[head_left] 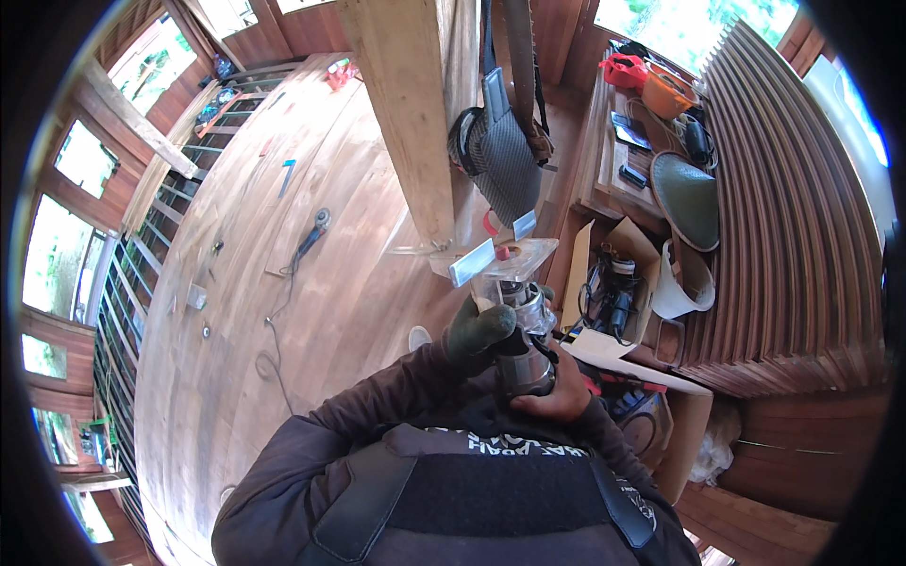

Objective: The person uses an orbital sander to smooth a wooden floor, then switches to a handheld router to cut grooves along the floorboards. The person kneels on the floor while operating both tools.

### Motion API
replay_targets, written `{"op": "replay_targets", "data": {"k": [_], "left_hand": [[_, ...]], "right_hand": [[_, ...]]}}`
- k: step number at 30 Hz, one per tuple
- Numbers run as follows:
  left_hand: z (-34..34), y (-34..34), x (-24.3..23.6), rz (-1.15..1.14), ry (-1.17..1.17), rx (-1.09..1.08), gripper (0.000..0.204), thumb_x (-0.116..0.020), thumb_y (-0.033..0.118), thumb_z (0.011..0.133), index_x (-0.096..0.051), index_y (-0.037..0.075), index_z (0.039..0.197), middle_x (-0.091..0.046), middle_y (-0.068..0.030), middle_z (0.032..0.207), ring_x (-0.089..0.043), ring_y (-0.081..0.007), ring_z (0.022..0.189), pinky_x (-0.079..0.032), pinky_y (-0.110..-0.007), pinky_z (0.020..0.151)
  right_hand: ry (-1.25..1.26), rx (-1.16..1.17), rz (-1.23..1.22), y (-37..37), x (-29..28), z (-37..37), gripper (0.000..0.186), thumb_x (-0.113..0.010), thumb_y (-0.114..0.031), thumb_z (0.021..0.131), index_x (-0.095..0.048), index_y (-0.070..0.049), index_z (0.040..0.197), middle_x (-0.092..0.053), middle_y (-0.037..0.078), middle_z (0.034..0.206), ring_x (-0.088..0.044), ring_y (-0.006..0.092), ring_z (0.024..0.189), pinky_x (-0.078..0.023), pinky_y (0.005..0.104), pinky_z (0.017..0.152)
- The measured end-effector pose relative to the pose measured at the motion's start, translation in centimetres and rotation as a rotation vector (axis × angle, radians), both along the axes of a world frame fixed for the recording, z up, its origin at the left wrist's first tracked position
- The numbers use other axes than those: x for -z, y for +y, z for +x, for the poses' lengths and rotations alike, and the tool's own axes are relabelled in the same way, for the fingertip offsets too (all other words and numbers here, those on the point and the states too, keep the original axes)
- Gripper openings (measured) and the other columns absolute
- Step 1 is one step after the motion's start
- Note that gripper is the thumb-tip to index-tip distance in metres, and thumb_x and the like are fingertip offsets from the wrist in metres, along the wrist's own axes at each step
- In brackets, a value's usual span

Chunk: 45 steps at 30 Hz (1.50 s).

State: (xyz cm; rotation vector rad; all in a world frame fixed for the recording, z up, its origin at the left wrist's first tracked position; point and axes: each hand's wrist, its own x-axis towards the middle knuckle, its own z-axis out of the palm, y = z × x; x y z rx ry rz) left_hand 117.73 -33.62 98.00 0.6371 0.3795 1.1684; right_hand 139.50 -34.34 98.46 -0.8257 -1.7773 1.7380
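Note:
In front of my chest is a handheld trim router (526, 371) with a dark motor body and a silver collar. At its far end sits a clear plastic base plate (540, 253) with a small red part near the middle. Two pale flat strips (473, 263) stand up on the plate's edges. My left hand (479, 330), in a dark green glove, is closed around the collar side. My right hand (564, 389), bare, wraps the lower motor body from the right. Its fingertips are partly hidden behind the tool.
A wooden post (401, 113) rises ahead, with a grey bag (500, 160) hanging beside it. An angle grinder (314, 229) with its cord lies on the plank floor. To the right stand a cardboard box (578, 274) of tools, a conical hat (686, 198) and stacked slatted boards (783, 208).

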Motion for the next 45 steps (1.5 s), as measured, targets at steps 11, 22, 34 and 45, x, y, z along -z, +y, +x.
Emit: {"op": "replay_targets", "data": {"k": [11, 22, 34, 45], "left_hand": [[-0.2, 0.2, 0.2, 0.069, 0.043, -0.021, 0.102, -0.094, 0.050, 0.077, -0.044, -0.001, 0.151, -0.063, -0.0160, 0.138, -0.067, -0.0280, 0.123, -0.061, -0.044, 0.100], [0.1, -0.2, -0.7, 0.069, 0.066, -0.098, 0.108, -0.095, 0.044, 0.076, -0.037, 0.000, 0.156, -0.062, -0.0161, 0.138, -0.067, -0.0267, 0.122, -0.060, -0.043, 0.102], [0.6, -1.0, -1.6, 0.172, 0.243, -0.286, 0.091, -0.088, 0.026, 0.086, -0.036, 0.004, 0.157, -0.061, -0.0131, 0.137, -0.063, -0.0218, 0.123, -0.057, -0.041, 0.103], [0.7, -1.8, -2.5, 0.117, 0.293, -0.286, 0.074, -0.082, 0.018, 0.091, -0.043, 0.002, 0.151, -0.062, -0.0075, 0.128, -0.065, -0.0181, 0.113, -0.059, -0.035, 0.093]], "right_hand": [[-0.010, -0.068, 0.086, 0.5, 1.5, 0.3, 0.095, -0.093, -0.037, 0.069, -0.052, 0.003, 0.145, -0.065, 0.017, 0.135, -0.063, 0.0281, 0.126, -0.045, 0.0398, 0.111], [-0.071, -0.123, 0.052, 0.5, 2.6, 0.9, 0.101, -0.095, -0.037, 0.067, -0.049, 0.002, 0.148, -0.063, 0.016, 0.138, -0.061, 0.0278, 0.128, -0.044, 0.0400, 0.112], [0.080, -0.108, -0.195, 0.0, 2.0, 0.1, 0.097, -0.097, -0.035, 0.072, -0.050, 0.000, 0.149, -0.062, 0.014, 0.141, -0.060, 0.0243, 0.131, -0.045, 0.0398, 0.113], [0.006, 0.077, -0.003, -0.6, 0.2, -1.1, 0.080, -0.086, -0.047, 0.082, -0.058, 0.003, 0.138, -0.068, 0.015, 0.128, -0.065, 0.0268, 0.121, -0.049, 0.0409, 0.108]]}}
